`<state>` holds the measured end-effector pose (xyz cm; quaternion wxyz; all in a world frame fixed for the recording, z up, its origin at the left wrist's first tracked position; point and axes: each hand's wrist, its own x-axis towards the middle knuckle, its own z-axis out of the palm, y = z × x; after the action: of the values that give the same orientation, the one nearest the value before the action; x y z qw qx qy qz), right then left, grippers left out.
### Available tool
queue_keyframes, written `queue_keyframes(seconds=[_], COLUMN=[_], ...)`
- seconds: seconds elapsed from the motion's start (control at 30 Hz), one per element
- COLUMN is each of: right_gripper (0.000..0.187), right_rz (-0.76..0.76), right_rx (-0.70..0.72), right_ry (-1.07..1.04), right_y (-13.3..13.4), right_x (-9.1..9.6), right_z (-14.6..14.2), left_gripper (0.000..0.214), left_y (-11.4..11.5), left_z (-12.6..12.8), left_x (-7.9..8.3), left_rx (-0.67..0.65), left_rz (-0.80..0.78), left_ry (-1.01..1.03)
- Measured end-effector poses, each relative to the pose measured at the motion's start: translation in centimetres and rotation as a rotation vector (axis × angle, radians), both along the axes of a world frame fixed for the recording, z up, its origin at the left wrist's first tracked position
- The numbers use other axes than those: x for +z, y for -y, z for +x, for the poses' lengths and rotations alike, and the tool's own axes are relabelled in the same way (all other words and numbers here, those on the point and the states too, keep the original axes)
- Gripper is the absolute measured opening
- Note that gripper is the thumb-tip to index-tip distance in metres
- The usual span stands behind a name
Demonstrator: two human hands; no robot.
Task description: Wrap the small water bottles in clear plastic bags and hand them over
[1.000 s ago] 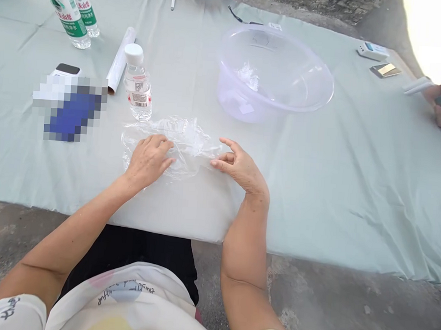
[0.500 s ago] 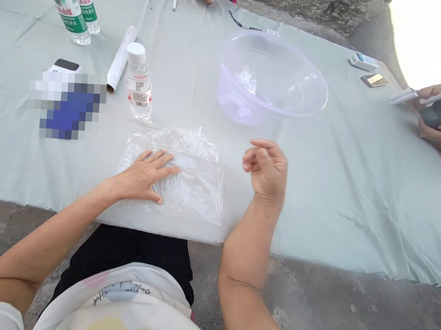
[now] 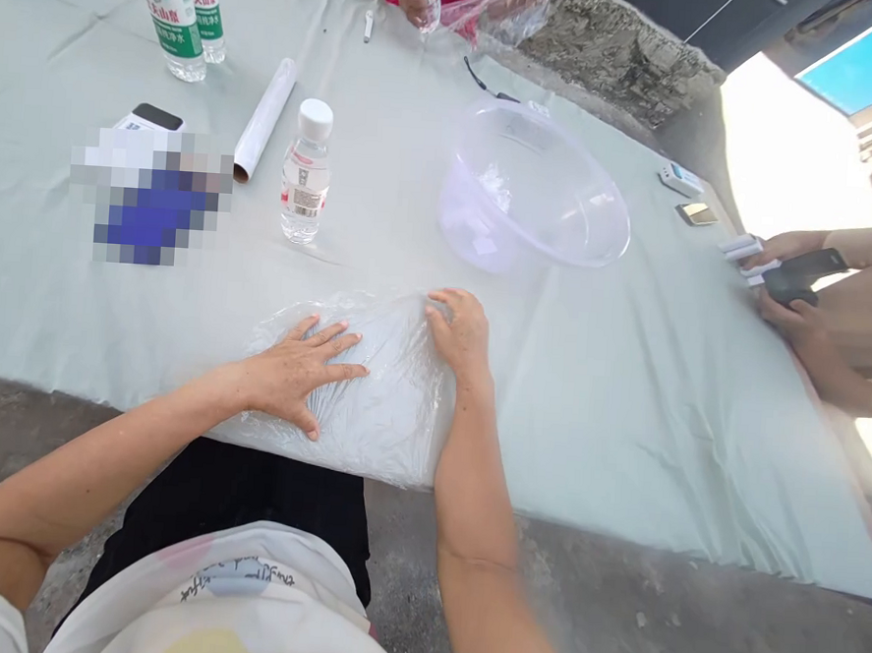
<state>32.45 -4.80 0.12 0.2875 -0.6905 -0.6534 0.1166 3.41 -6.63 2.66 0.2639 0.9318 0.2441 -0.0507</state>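
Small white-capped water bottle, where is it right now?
In the head view the small bottle stands upright, left of the clear basin, right of the film roll, beyond the left hand.

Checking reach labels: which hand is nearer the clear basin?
Right. The right hand rests at the far right edge of the plastic sheet, just short of the clear basin; the left hand lies flat on the sheet, farther left.

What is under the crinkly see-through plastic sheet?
The pale green tablecloth shows through the plastic sheet. The left hand and right hand rest on top, hiding the bits beneath them.
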Motion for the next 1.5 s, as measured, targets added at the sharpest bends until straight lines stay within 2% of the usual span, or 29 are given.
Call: queue_keyframes(seconds=[0.07, 0.1, 0.17, 0.27, 0.37, 0.5, 0.6, 0.7, 0.83, 0.9, 0.97, 1.03, 1.1, 1.13, 1.17, 1.23, 1.33, 1.4, 1.5], right_gripper=[0.027, 0.027, 0.028, 0.023, 0.021, 0.013, 0.014, 0.011, 0.004, 0.012, 0.03, 0.059, 0.081, 0.083, 0.08, 0.066, 0.058, 0.059, 0.055], right_rz=[0.065, 0.088, 0.076, -0.075, -0.324, -0.594, -0.602, -0.423, -0.293, -0.299, -0.32, -0.345, -0.366, -0.358, -0.334, -0.246, -0.101, -0.006, 0.061], right_rx=[-0.066, -0.037, 0.107, 0.367, 0.563, 0.669, 0.714, 0.656, 0.405, 0.267, 0.168, 0.195, 0.346, 0.425, 0.481, 0.503, 0.388, 0.286, 0.219], right_ry=[-0.018, -0.026, -0.018, 0.094, 0.314, 0.494, 0.489, 0.339, 0.018, -0.105, -0.197, -0.264, -0.328, -0.364, -0.404, -0.497, -0.634, -0.716, -0.72], right_y=[-0.5, -0.9, -1.9, -3.9, -5.2, -5.7, -6.3, -7.7, -10.7, -12.1, -13.0, -13.3, -13.2, -13.1, -13.1, -13.4, -14.7, -15.3, -13.7], right_x=[1.0, 1.7, 3.0, 4.6, 5.8, 6.6, 6.7, 6.4, 5.2, 4.7, 4.6, 4.9, 5.0, 4.9, 4.7, 3.8, 2.8, 3.2, 5.6], right_z=[-0.6, -1.5, -3.8, -8.2, -11.6, -13.3, -13.2, -13.2, -13.0, -12.7, -12.1, -11.9, -12.5, -13.2, -14.0, -15.9, -18.0, -17.8, -14.8], left_gripper=[0.101, 0.102, 0.102, 0.101, 0.099, 0.102, 0.104, 0.104, 0.109, 0.112, 0.113, 0.114, 0.115, 0.116, 0.116, 0.116, 0.114, 0.113, 0.114], left_y=[0.0, 0.0, 0.0, 0.1, 0.2, 0.2, 0.1, 0.1, 0.3, 0.3, 0.2, -0.1, -0.3, -0.5, -0.6, -0.8, -0.9, -0.9, -0.9], left_z=[0.0, -0.1, -0.1, -0.2, -0.2, -0.2, -0.2, -0.3, -0.4, -0.6, -0.8, -1.1, -1.4, -1.5, -1.6, -1.7, -2.0, -2.1, -2.3], left_x=[0.0, 0.0, -0.2, -0.7, -1.0, -1.0, -1.0, -1.2, -1.4, -1.6, -1.7, -1.8, -1.9, -2.0, -2.0, -2.2, -2.5, -2.6, -2.5], left_rx=[-0.017, -0.022, -0.024, -0.023, -0.018, -0.022, -0.034, -0.053, -0.012, 0.021, 0.039, 0.051, 0.065, 0.074, 0.08, 0.088, 0.095, 0.106, 0.114], left_rz=[0.0, 0.0, 0.007, 0.037, 0.054, 0.026, 0.021, 0.057, 0.102, 0.1, 0.089, 0.073, 0.062, 0.062, 0.063, 0.074, 0.09, 0.098, 0.092], left_ry=[-0.016, -0.017, -0.014, 0.004, 0.016, 0.01, 0.026, 0.042, 0.09, 0.076, 0.048, 0.042, 0.059, 0.067, 0.071, 0.065, 0.056, 0.063, 0.059])
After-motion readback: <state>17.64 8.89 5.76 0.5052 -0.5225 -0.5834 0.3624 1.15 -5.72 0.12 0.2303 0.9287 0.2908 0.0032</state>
